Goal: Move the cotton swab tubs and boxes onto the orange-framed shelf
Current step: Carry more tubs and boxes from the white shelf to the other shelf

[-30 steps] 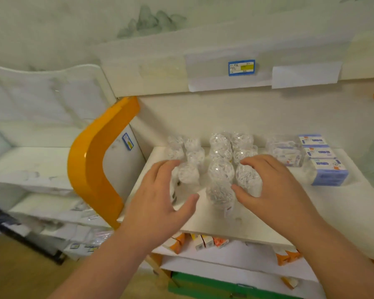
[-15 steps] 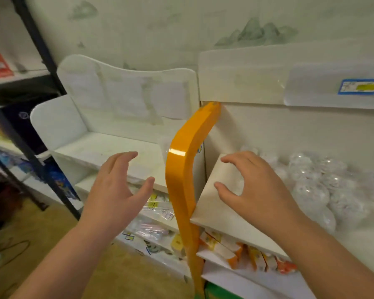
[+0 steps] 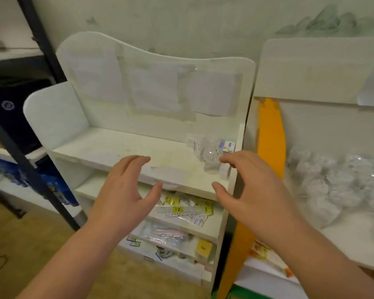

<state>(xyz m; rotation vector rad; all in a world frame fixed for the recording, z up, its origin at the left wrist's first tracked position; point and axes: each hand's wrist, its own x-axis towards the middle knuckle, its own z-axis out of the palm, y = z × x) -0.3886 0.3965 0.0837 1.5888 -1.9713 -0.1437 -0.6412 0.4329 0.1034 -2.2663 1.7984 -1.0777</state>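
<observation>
A few cotton swab tubs and boxes remain at the right end of the white shelf, against its side wall; many tubs already sit on the orange-framed shelf. Both the left hand and right hand hover spread and empty. Blur hides the tubs' edges, so a hasty two-handed scoop might tip the small box off the front edge.

Both hands, left and right, reach forward empty, fingers spread and relaxed.
</observation>
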